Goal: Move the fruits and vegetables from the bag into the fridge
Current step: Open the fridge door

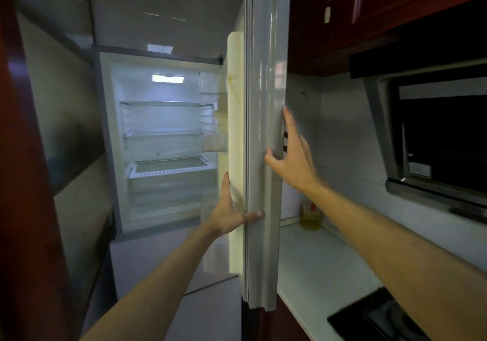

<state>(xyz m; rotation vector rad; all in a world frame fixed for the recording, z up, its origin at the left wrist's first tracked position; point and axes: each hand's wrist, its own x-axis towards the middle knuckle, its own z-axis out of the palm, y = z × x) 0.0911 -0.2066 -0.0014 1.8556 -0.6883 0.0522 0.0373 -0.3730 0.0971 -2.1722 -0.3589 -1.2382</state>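
— Where is the fridge?
— The fridge (163,119) stands open at about ten o'clock from the middle of the view. It is lit inside, with glass shelves (160,103) across it and a drawer (171,182) below them.
— And its door?
— The fridge door (266,90) is swung out toward the camera and seen edge-on, running from twelve o'clock down through the centre to six.
— The hands?
— Both are on that door. The left hand (228,210), just below centre, has its grip apart: fingers straight up along the door's inner lining, thumb stretched across the edge. The right hand (292,156), just off centre toward three o'clock, also has its grip apart: straight fingers laid on the outer face, thumb resting on the edge.
— What lies around?
— A white table (316,259) at five o'clock carries what looks like a bottle (311,218) of yellow liquid. It is blurred and stands against the tiled wall (342,143), near the door's outer side. A black hob (374,317) sits in the table at the lower edge. A range hood (434,130) hangs at three o'clock, with dark red cupboards (369,11) at one o'clock.
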